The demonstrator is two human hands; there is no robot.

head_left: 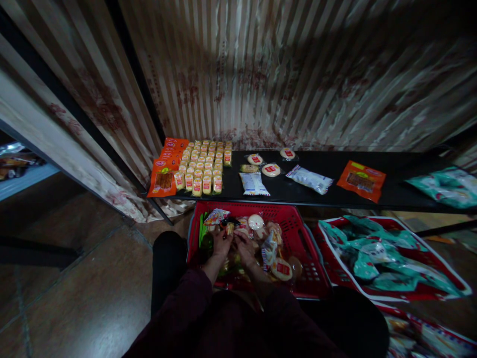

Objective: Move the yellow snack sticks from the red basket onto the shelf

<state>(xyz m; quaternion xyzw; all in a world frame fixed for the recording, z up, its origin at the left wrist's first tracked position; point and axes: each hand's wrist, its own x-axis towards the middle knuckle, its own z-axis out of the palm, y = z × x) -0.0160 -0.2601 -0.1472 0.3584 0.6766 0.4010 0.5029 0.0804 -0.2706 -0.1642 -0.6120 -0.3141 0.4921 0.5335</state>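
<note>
My left hand is over a red basket, its fingers closed around a small yellow wrapped snack. Right beside it, my right hand reaches into the same basket with its fingers bent among the packets; what they grip, if anything, is hidden. Around both hands lie loose packaged snacks: a round white wrapped cracker, a round cracker with a red label, a blue-and-white striped packet and a green packet.
A black shelf bears tight rows of small yellow wrapped snacks, orange bags, round crackers, white packets and a teal bag. Another basket of teal bags stands right. Metal posts rise left.
</note>
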